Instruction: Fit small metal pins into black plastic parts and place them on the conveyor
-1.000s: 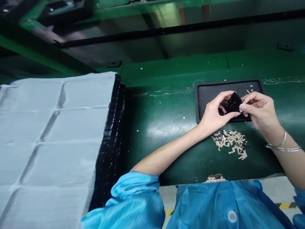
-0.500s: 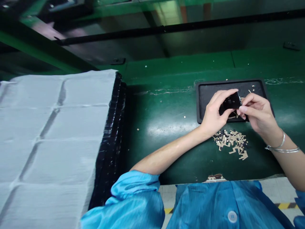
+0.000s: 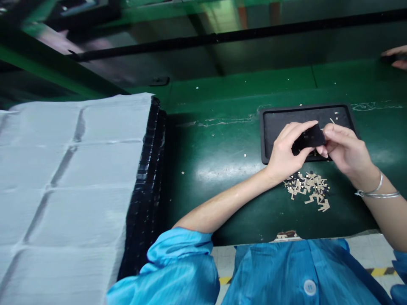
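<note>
My left hand (image 3: 286,146) grips a small black box-like part (image 3: 313,136) by its upper and lower edges, thumb below and fingers above. My right hand (image 3: 345,148), with a silver bangle on its wrist, is closed in a pinch at the part's right end; what its fingertips hold is hidden. Both hands are over a shallow black tray (image 3: 266,135), where a few tiny pale pieces lie. On the bench nearer to me is a loose pile of small beige and black bits (image 3: 308,186), several of them L-shaped or strip-like.
Left of me stands a stack of black trays (image 3: 149,156) covered by a grey-white sheet (image 3: 104,161). A green bench top (image 3: 219,169) carries scattered specks. Another person's hand (image 3: 399,57) shows at the far right, near a dark object. A dark barrier (image 3: 254,55) runs along the back.
My right thumb has moved up and in against the part's right end, and the part has tilted slightly. Another person's hand has come into view at the upper right.
</note>
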`<state>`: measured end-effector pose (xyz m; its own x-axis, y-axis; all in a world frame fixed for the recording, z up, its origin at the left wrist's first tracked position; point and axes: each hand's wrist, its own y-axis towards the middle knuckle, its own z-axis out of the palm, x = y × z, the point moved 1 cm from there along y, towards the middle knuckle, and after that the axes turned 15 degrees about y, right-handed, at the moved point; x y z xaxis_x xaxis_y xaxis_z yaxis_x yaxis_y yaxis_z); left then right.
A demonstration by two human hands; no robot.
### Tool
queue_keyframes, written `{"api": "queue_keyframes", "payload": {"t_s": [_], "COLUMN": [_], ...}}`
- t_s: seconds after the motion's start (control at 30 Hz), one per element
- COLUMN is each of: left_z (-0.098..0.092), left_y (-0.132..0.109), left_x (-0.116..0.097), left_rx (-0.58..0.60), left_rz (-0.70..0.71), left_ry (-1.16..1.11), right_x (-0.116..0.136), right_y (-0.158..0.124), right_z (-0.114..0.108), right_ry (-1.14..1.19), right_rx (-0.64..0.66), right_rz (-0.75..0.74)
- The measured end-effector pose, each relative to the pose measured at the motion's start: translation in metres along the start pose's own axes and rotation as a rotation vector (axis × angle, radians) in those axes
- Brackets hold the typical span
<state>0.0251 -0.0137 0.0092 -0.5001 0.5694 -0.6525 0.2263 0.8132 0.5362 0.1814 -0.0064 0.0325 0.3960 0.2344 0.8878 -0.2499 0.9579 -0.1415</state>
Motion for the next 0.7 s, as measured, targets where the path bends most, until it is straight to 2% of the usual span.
{"api": "queue_keyframes", "payload": {"t_s": [0.13,0.4,0.57,0.7], "left_z": [0.0006,-0.0009,0.0004,0.0009], "left_y": [-0.0013,0.0014,0.0022,0.0044], "left_x": [-0.0023,-0.0041,-0.0038,-0.0003], "left_rx": [0.017,0.061,0.141,0.136], "left_rz": [-0.083,-0.199,-0.279,-0.408], "left_ry": [-0.014,-0.18,-0.308,-0.411], "right_x": [0.0003,-0.002,-0.0026,-0.0004], "right_y": [0.0036,0.0052,0.0021,-0.0026], "right_z": [-0.0044,-0.0066,-0.0093,-0.005], "right_ry": [0.028,-0.145,-0.314,-0.495], "right_rx": [-0.057,-0.095,-0.125,-0.117], "right_rz": [-0.029,-0.191,-0.375,-0.421]}}
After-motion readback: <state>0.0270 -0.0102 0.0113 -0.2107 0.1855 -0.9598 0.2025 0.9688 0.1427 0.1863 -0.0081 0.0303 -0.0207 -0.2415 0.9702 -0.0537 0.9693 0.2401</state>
